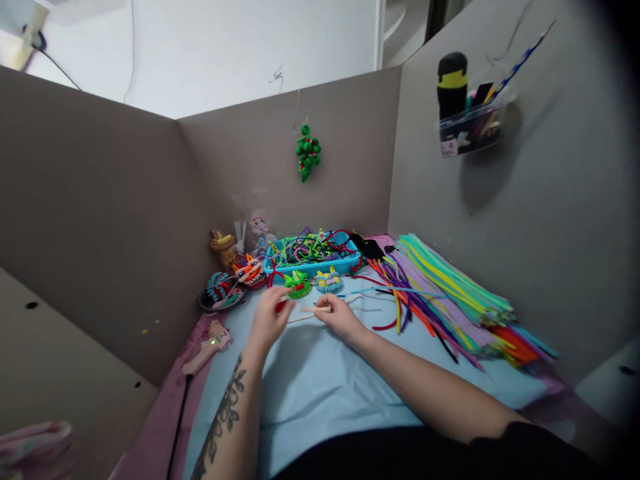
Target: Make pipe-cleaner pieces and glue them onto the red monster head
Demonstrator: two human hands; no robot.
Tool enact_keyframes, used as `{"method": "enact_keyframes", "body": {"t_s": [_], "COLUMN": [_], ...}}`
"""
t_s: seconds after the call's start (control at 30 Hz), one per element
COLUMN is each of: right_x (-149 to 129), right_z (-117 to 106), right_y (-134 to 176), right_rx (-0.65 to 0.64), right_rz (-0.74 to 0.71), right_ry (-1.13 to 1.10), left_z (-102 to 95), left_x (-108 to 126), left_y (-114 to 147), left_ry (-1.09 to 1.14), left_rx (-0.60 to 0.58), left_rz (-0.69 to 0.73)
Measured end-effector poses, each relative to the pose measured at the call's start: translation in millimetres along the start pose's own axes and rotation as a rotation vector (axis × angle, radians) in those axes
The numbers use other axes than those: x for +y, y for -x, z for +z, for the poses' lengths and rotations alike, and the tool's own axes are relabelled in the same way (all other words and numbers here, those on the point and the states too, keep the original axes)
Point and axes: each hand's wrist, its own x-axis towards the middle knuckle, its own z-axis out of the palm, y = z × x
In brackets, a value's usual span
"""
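My right hand (pixel 341 316) pinches a beige pipe cleaner (pixel 323 309), part of which looks wound into a tight coil at the fingertips. Its thin straight ends point left. My left hand (pixel 270 313) hovers just left of those ends, thumb and forefinger apart, with red showing through the gap. Just beyond the hands lie a fuzzy green figure (pixel 299 285) and a light blue and yellow one (pixel 329 281). A light blue cloth (pixel 310 380) is spread beneath both hands.
Behind stands a blue tray (pixel 310 269) of tangled pipe cleaners. Bundles of coloured pipe cleaners (pixel 445 293) cover the right side. On the left are a dark bowl (pixel 220 305) and a corded glue gun (pixel 209 350). Grey panels (pixel 345 160) enclose the table; a bin (pixel 473 130) hangs right.
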Motion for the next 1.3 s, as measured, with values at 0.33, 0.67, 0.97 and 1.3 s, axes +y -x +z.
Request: {"method": "enact_keyframes", "body": {"t_s": [0.33,0.67,0.97,1.3], "right_x": [3,13,17,-6], "right_z": [-19,-16,-14,-19], "right_y": [-10,-17,-20,-15], "right_rx": [-0.094,-0.177,-0.193,-0.208], "right_rz": [-0.11,-0.131,-0.16,-0.274], "right_ry": [0.547,1.001,1.08,1.008], "left_z": [16.5,35.7,30.9,26.3], "left_x": [-21,-4,-8,-22], "left_y": [4,31,27,20], "left_ry": [-0.09,-0.145,-0.274,-0.46], "left_rx": [-0.076,-0.388,-0.317,-0.132], "left_rz": [-0.01,0.088,0.076,0.073]}}
